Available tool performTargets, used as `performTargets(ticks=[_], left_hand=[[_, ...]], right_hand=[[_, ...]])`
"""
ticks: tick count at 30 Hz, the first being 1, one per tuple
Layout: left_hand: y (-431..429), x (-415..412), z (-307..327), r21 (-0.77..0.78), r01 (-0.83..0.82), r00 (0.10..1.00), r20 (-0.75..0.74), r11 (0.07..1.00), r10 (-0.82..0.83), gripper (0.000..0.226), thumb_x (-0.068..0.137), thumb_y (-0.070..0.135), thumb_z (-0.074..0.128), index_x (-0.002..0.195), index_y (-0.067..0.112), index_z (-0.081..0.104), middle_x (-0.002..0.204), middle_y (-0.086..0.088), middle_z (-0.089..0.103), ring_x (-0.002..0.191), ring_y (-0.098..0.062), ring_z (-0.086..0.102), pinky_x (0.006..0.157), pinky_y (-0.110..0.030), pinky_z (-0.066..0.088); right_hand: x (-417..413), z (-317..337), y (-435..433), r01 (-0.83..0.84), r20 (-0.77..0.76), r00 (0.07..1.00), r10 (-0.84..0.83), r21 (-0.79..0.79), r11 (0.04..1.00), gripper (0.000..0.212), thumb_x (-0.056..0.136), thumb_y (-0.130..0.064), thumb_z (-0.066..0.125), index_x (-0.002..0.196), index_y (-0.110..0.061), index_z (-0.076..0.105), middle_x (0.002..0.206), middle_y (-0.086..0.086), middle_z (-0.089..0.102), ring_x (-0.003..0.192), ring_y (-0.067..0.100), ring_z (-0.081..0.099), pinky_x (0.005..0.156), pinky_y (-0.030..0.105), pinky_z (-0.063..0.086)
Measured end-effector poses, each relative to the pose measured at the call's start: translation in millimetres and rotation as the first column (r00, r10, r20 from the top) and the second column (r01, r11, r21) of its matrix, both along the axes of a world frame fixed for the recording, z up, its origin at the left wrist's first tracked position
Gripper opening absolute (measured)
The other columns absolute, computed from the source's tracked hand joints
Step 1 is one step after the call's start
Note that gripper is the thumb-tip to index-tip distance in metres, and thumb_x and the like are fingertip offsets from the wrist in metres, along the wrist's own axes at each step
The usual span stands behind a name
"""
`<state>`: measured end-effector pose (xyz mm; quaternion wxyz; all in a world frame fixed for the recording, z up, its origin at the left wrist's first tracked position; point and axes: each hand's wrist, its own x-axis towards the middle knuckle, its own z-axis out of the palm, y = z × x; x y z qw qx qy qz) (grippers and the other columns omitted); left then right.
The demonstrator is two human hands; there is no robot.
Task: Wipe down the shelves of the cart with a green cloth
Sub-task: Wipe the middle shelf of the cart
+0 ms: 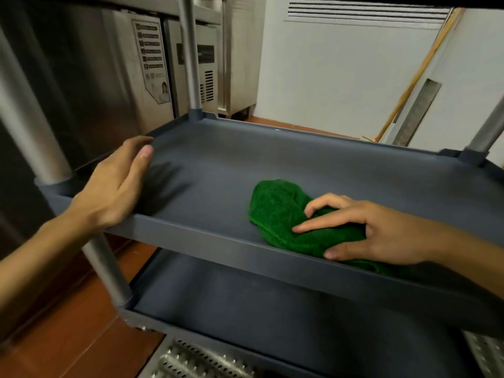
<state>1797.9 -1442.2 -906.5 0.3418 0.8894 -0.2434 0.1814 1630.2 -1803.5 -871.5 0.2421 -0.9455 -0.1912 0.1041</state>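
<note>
Right hand (381, 236) lies flat on the cloth (283, 214), fingers spread and pressing down, thumb along the near edge of the bundle; I read this as a press, not a closed grip. Left hand (114, 192) rests on the left rim of the same shelf (245, 159), fingers loosely apart and curled over the edge, holding nothing else.

I see the cloth as green, thick-piled terry, bunched into a rounded lump. It sits on the middle shelf, right of centre and near the front lip.

I note the shelf is a dark grey matte tray, rectangular, with a low raised rim and moulded corner sockets. Round metal posts (191, 55) with a dull brushed finish stand in those sockets. A lower shelf (272, 309) of the same material sits beneath.

Beyond the cart I see stainless cabinets (240, 64), a white wall, a wooden broom handle (420, 69) leaning at right, reddish-brown floor tiles (68, 323) and a perforated metal grate (191, 361).
</note>
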Motion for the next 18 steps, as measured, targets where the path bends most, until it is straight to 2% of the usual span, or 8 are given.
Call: performTargets(ticks=[5, 12, 18], left_hand=[[-1.6, -0.5, -0.4, -0.018, -0.021, 1.0, 0.008, 1.0, 0.021, 0.061, 0.099, 0.057, 0.019, 0.145, 0.02, 0.035, 0.145, -0.011, 0.048, 0.129, -0.024, 0.046, 0.101, -0.033, 0.032], [-0.8, 1.8, -1.3, -0.137, -0.051, 0.998, 0.032, 0.989, 0.056, 0.052, 0.103, 0.053, 0.021, 0.138, 0.02, 0.041, 0.137, -0.008, 0.054, 0.119, -0.014, 0.048, 0.096, -0.032, 0.035], [-1.5, 1.7, 1.0, -0.232, -0.037, 0.999, 0.024, 0.972, 0.043, 0.057, 0.1, 0.058, 0.019, 0.133, 0.021, 0.046, 0.133, -0.003, 0.058, 0.114, -0.007, 0.048, 0.096, -0.029, 0.035]], right_hand=[[18.9, -3.9, 22.5, -0.037, 0.02, 0.999, 0.036, 0.029, 0.999, 0.043, 0.083, -0.041, 0.068, 0.121, -0.057, 0.058, 0.131, -0.026, 0.041, 0.132, -0.003, 0.036, 0.113, 0.03, 0.026], [51.1, -5.5, 62.7, -0.093, 0.033, 0.995, 0.091, 0.046, 0.995, 0.042, 0.083, -0.037, 0.069, 0.123, -0.05, 0.062, 0.126, -0.018, 0.044, 0.128, 0.0, 0.041, 0.113, 0.027, 0.028], [80.1, -4.0, 101.1, -0.113, 0.026, 0.993, 0.112, 0.049, 0.992, 0.041, 0.085, -0.033, 0.07, 0.123, -0.047, 0.063, 0.124, -0.02, 0.045, 0.123, -0.006, 0.041, 0.111, 0.021, 0.027]])
